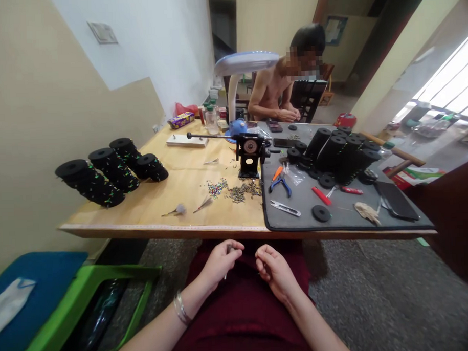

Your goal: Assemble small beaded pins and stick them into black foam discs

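Observation:
My left hand point(223, 260) is closed above my lap, just short of the table edge, its thumb and fingers pinched on a small, thin thing that I cannot make out. A pale tip shows beneath its fingers. Beside it, my right hand point(274, 269) has its fingers curled and pressed together; whatever they hold is hidden or too small to name. The hands are apart. Nearest on the table point(135, 215) are a pile of small metal pieces point(240, 192), small multicoloured pieces point(216, 187) and two feathery tufts on thin stems point(178, 210).
Black foam rolls with green bits point(92, 185) stand left. A black clamp-like device point(249, 154) stands under a lamp point(245, 62). The grey mat point(297, 225) carries pliers point(281, 185), thread snips point(285, 208), black spools point(333, 151) and a phone point(396, 200). Another person point(269, 92) sits opposite.

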Action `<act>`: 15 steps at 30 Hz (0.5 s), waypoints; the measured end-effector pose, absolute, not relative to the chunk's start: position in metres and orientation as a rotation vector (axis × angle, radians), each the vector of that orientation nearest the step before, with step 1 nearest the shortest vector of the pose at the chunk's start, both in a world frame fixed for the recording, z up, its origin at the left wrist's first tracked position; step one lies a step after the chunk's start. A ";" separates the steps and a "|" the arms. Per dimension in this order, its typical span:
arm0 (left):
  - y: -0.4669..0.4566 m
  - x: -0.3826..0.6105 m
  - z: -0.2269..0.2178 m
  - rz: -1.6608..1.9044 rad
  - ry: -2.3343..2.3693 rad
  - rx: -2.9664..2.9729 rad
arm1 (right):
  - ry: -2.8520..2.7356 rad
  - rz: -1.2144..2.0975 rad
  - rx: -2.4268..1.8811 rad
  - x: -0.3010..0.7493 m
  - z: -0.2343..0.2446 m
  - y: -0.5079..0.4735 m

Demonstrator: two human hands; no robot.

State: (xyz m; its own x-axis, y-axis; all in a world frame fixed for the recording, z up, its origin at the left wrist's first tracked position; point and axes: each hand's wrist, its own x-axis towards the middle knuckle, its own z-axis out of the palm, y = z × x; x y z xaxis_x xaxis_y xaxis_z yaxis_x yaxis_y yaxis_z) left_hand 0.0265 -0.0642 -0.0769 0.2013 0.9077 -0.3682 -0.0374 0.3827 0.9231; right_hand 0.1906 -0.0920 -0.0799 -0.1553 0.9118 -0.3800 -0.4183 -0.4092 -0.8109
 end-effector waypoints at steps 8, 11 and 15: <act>-0.062 0.041 -0.063 0.767 1.061 0.998 | -0.825 1.676 -1.172 0.189 -0.080 -0.093; -0.059 0.039 -0.063 0.796 1.118 1.044 | -0.858 1.688 -1.188 0.192 -0.080 -0.092; -0.058 0.034 -0.065 0.807 1.166 1.097 | -0.803 1.780 -1.122 0.196 -0.079 -0.091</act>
